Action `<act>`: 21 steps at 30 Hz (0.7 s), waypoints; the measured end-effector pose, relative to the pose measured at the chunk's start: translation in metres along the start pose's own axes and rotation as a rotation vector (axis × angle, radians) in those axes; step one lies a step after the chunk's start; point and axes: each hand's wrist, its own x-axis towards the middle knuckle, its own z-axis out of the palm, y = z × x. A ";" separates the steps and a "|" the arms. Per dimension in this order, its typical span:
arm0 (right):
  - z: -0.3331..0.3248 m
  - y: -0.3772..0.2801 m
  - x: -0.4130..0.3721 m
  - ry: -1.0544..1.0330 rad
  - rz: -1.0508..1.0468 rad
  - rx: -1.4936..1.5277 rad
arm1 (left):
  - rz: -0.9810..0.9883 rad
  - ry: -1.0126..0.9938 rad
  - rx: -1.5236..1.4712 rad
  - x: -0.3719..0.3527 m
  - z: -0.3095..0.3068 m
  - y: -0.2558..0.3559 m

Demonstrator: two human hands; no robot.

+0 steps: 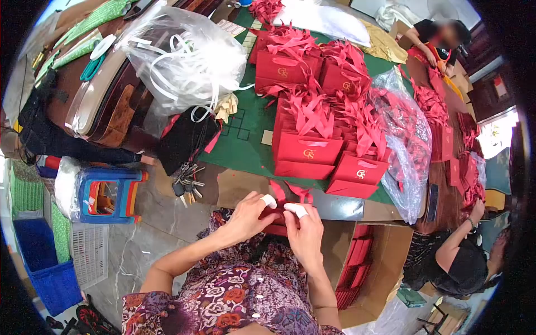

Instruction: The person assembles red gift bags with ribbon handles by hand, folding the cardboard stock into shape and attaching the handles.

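Observation:
At the table's near edge, my left hand (252, 215) and my right hand (302, 223) hold a small red bag (276, 229) between them, close to my body. White coverings wrap a finger on each hand. The fingers of both hands are pinched at the bag's top edge. A red ribbon (301, 193) sticks up beyond my fingertips. Most of the bag is hidden by my hands. Just past it on the green mat (234, 159), rows of red gift bags (308, 152) with gold logos and ribbon handles stand upright.
A clear plastic bag of white ribbon (190, 61) lies at the back left. Keys (188, 181) hang at the table edge. An open cardboard box (385, 273) with red bags is at my right. Stacked stools (109, 195) stand left. Two people (472, 257) (441, 42) work at the right.

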 end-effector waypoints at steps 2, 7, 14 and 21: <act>-0.002 0.008 0.006 -0.075 -0.038 -0.036 | 0.028 0.014 0.012 -0.001 0.002 0.000; -0.007 0.027 0.025 -0.373 -0.096 -0.057 | 0.138 0.028 0.002 -0.008 0.008 -0.006; -0.017 0.028 0.050 -0.637 0.138 0.149 | 0.337 0.026 0.109 -0.011 0.005 -0.007; 0.021 0.036 0.037 -0.334 0.243 0.234 | 0.177 0.083 0.063 0.002 0.001 -0.011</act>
